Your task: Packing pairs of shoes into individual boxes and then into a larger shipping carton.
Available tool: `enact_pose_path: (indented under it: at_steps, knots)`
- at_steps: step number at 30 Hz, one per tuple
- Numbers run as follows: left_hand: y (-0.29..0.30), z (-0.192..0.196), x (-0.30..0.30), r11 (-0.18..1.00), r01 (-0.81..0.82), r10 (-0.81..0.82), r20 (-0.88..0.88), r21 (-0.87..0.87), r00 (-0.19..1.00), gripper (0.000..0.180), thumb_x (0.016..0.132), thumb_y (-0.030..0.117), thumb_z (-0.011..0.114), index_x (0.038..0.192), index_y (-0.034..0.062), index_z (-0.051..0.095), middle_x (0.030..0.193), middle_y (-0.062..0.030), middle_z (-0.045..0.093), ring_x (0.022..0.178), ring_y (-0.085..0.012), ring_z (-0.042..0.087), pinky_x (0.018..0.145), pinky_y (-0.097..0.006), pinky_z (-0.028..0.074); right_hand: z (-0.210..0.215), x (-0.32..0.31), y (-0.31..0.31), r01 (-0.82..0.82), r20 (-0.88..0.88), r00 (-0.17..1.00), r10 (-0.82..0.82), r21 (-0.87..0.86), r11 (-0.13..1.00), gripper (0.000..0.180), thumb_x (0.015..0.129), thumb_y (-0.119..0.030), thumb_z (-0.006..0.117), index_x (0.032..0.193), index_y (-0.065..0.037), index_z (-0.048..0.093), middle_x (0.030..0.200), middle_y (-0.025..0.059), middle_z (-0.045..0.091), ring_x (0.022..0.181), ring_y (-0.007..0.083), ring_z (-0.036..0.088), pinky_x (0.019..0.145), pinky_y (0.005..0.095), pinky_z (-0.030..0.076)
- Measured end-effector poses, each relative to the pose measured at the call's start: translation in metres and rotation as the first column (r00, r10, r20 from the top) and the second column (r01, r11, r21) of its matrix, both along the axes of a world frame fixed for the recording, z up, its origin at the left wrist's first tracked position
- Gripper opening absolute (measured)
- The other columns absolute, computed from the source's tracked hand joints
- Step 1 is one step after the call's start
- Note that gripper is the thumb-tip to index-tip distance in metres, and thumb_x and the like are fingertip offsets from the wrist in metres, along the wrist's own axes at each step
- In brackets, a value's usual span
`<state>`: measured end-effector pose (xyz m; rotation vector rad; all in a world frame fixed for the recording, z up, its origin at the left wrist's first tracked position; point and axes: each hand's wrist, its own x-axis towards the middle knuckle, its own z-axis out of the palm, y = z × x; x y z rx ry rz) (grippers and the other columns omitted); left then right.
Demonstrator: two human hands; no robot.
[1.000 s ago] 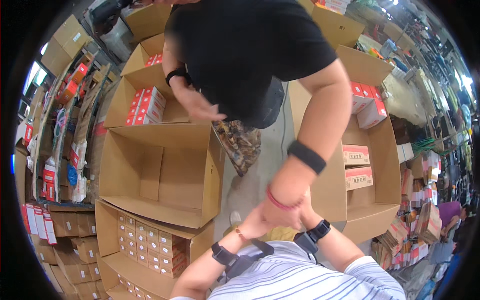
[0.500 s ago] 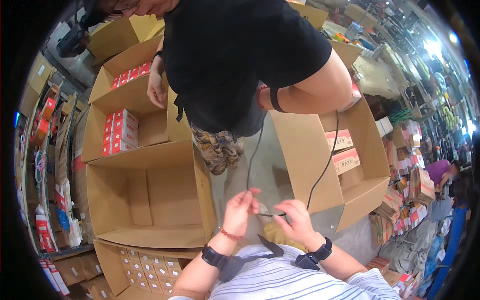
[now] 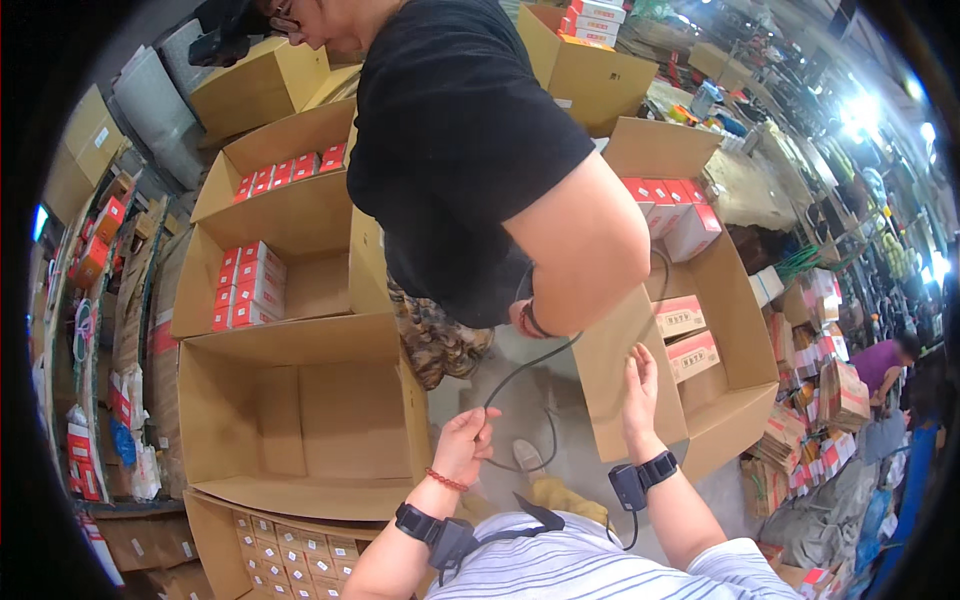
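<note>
My left hand [image 3: 464, 442] is closed on a thin black cable [image 3: 515, 374]. From it, the cable rises toward the co-worker's side, and another length hangs in a loop above the floor near a shoe. My right hand [image 3: 640, 398] is held up with its fingers stretched out, against or just over the raised flap [image 3: 612, 375] of the cardboard box on the right; contact is hard to tell. Inside that box [image 3: 735, 420] lie pale printed cartons [image 3: 692, 356], with red-and-white boxes [image 3: 690, 232] farther back.
A co-worker in a black shirt [image 3: 465, 150] stands close ahead, bent to the left. Large open cartons line the left, one with a bare bottom [image 3: 330, 410], others holding red-and-white boxes [image 3: 262, 285]. Small brown boxes [image 3: 300, 555] fill the nearest one. Shelves [image 3: 95, 330] stand far left.
My right hand has left the cable and moved right and up to the box flap. My left hand has moved slightly down, still on the cable. The co-worker's arm has shifted.
</note>
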<state>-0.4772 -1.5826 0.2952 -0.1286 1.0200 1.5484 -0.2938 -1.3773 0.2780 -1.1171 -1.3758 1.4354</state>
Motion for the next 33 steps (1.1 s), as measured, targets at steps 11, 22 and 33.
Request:
enact_pose_path:
  at_steps: [11, 22, 33]
  knots:
    - [-0.001, 0.012, -0.007, 0.985, -0.150, 0.158, -0.110, 0.081, 0.981, 0.021, 0.099, 0.023, 0.047, 0.095, 0.0046, 0.056, 0.061, 0.0053, 0.038, 0.051, -0.0044, 0.028, 0.046, -0.019, 0.024, 0.040, -0.029, -0.028, -0.393, 0.012, 0.919, 0.393, -0.024, 0.919, 0.010, 0.088, -0.007, 0.059, 0.094, 0.000, 0.061, 0.081, 0.0020, 0.060, 0.075, 0.0131, 0.057, 0.071, 0.0240, 0.047]
    - [0.021, 0.018, 0.006, 0.987, 0.135, -0.081, -0.466, 0.084, 0.881, 0.026, 0.097, 0.022, 0.045, 0.093, 0.0038, 0.064, 0.061, 0.0045, 0.045, 0.054, -0.0044, 0.037, 0.049, -0.022, 0.030, 0.061, -0.054, -0.070, -0.565, 0.411, 0.819, 0.399, 0.462, 0.684, 0.008, 0.080, 0.004, 0.062, 0.087, 0.001, 0.062, 0.082, 0.0091, 0.061, 0.072, 0.0157, 0.057, 0.065, 0.0267, 0.047]
    - [0.016, 0.006, -0.001, 0.966, 0.148, -0.030, -0.482, 0.210, 0.876, 0.025, 0.097, 0.019, 0.047, 0.093, 0.0012, 0.064, 0.062, 0.0042, 0.046, 0.057, -0.0047, 0.039, 0.052, -0.022, 0.033, 0.086, -0.075, -0.099, -0.594, 0.520, 0.790, 0.326, 0.515, 0.618, 0.008, 0.079, 0.004, 0.062, 0.086, 0.000, 0.063, 0.080, 0.0106, 0.062, 0.069, 0.0196, 0.058, 0.064, 0.0279, 0.047]
